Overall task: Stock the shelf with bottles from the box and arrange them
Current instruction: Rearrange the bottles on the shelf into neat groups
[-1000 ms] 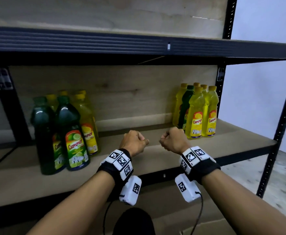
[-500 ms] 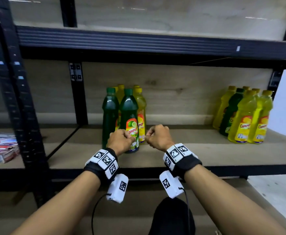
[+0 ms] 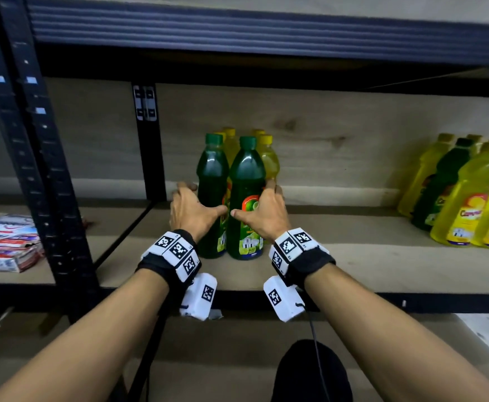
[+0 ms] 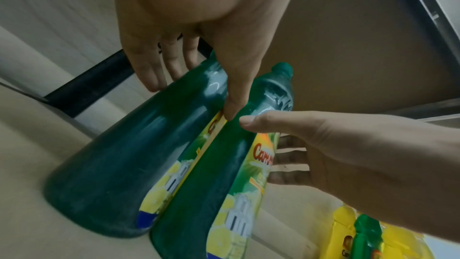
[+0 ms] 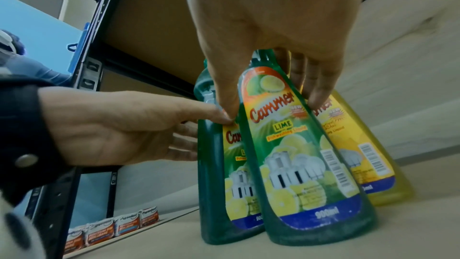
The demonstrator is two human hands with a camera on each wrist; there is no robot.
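Two green lime dish-soap bottles stand side by side on the wooden shelf [image 3: 353, 256], with several yellow bottles [image 3: 269, 161] right behind them. My left hand [image 3: 194, 208] reaches round the left green bottle [image 3: 213, 175], fingers straight along its left side, thumb on its front. My right hand [image 3: 265, 211] mirrors it on the right green bottle [image 3: 247, 175]: thumb on the front, fingers between it and a yellow bottle [image 5: 361, 155]. The two thumb tips almost meet. All the bottles are upright. No box is in view.
A second group of yellow bottles with one green [image 3: 455, 198] stands at the shelf's right end. Toothpaste boxes [image 3: 5, 245] lie in the bay to the left, beyond a black upright [image 3: 147, 140]. The upper shelf beam [image 3: 266, 30] hangs low overhead.
Both hands were fists held in front of the shelf. They have opened and reached forward onto the two green bottles. My view has swung left and closer.
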